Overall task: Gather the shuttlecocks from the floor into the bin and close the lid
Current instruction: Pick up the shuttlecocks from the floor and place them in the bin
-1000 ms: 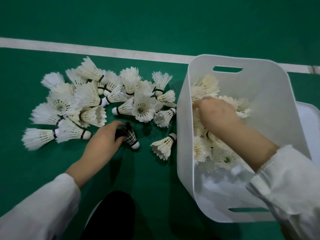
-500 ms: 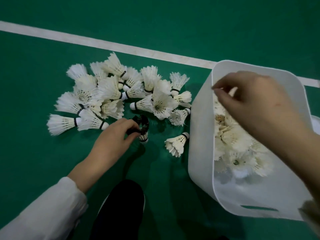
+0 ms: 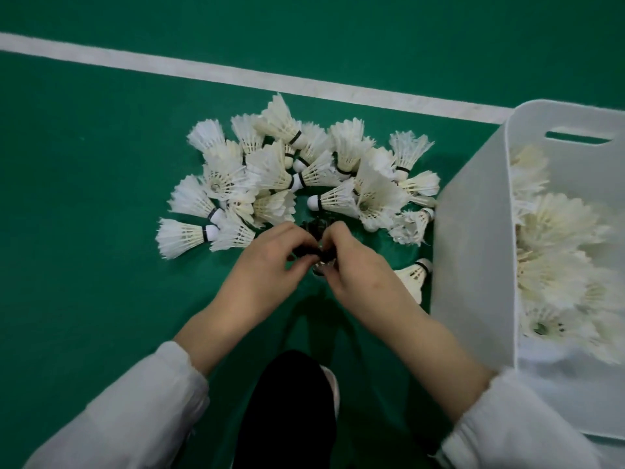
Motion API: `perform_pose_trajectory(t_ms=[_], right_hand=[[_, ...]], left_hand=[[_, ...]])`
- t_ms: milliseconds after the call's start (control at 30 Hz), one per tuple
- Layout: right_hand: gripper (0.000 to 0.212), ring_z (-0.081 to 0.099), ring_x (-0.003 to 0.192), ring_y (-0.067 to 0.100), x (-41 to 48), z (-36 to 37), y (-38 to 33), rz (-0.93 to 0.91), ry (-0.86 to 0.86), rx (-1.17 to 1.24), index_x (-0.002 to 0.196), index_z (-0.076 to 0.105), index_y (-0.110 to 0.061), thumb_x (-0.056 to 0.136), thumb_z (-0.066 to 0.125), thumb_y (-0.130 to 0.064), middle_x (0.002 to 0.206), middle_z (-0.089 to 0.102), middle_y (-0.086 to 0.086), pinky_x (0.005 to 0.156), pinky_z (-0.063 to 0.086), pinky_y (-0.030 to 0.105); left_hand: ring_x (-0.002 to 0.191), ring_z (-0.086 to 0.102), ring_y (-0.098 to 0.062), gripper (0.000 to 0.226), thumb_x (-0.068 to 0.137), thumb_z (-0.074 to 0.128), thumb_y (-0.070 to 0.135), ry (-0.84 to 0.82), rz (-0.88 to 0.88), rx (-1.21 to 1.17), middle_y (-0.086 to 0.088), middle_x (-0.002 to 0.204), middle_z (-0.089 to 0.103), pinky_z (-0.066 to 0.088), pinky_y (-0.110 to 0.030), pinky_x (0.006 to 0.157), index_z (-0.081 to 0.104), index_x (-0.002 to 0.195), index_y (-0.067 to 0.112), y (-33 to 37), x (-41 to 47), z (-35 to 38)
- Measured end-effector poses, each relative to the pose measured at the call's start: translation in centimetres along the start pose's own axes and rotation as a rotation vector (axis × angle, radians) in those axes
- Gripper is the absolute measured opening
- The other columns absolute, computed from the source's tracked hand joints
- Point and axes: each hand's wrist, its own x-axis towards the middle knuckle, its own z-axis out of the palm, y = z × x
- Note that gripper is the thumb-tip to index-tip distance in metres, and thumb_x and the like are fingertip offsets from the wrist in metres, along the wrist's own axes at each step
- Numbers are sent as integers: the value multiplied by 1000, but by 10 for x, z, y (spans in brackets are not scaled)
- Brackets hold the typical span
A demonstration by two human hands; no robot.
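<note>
Both left hand (image 3: 267,269) and right hand (image 3: 360,275) pinch the black shuttle (image 3: 314,230) mid-frame; squeezing too hard could crush it, or a toss might miss the bin (image 3: 473,252).

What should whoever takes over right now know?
Hands: the left grip and right grip both pinch one dark shuttlecock.
Things: the white pile lies on the floor left of the bin, with one stray beside its wall.
Done: bin partly filled.
Left: dark shuttlecock, pile and stray into the bin, then the lid on; the lid is not clearly in view.
</note>
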Motion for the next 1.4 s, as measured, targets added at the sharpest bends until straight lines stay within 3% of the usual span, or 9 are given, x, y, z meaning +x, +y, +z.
perform_pose_trajectory(t_ms=[200,333,467,533,633,733,1033,1200,1400], right_hand=[[21,52,99,28,7,13,24,141,32,-172,110,56,-10,92,48,-18,105,55,7,74,38,35],[23,50,101,26,12,19,31,175,28,-260,111,59,-11,94,45,-20,106,54,6,76,41,35],[22,51,98,29,17,21,34,212,11,-266,108,61,-10,93,46,-16,102,54,7,75,46,38],[21,52,96,30,18,20,33,217,11,-253,105,62,-9,92,47,-16,99,55,7,75,46,40],[21,53,96,29,19,20,31,223,11,-247,105,63,-10,92,48,-18,99,55,7,76,48,41],[21,53,94,30,19,20,32,227,15,-249,105,63,-11,92,48,-19,97,54,7,73,47,40],[20,52,96,30,20,18,34,235,38,-237,106,61,-12,92,49,-19,99,55,7,74,44,39],[20,52,96,29,19,17,33,232,32,-226,106,61,-11,92,48,-18,99,55,7,76,46,41],[20,51,97,30,21,18,34,235,23,-231,106,60,-11,93,46,-19,98,53,7,74,44,39]], left_hand=[[72,59,-18,41,87,57,24,-4,44,297,4,129,39,52,-32,61,47,126,19,-22,5,-15],[76,63,-26,61,60,74,-1,-175,185,765,-9,125,55,39,-26,45,56,117,11,-41,33,-22],[98,54,-35,47,68,57,-10,-293,189,937,-19,131,47,48,-41,73,55,114,-1,-50,52,-11],[91,55,-35,35,65,60,-12,-256,166,950,-19,117,54,48,-39,67,61,98,-1,-48,53,-10],[75,56,-30,25,54,81,-1,-164,188,952,-13,89,60,38,-28,50,63,71,4,-44,53,-13],[79,51,-30,23,68,78,22,22,254,865,-10,79,61,36,-30,66,65,66,3,-41,45,-14],[71,55,-14,23,89,57,27,19,-273,26,0,83,58,38,-23,61,41,101,17,-23,13,-17],[52,51,-17,50,91,47,47,106,-371,134,5,53,48,41,-32,53,31,132,22,-24,31,-25],[82,56,-26,49,90,49,40,132,-525,194,-5,83,62,38,-32,66,36,132,17,-40,62,-18]])
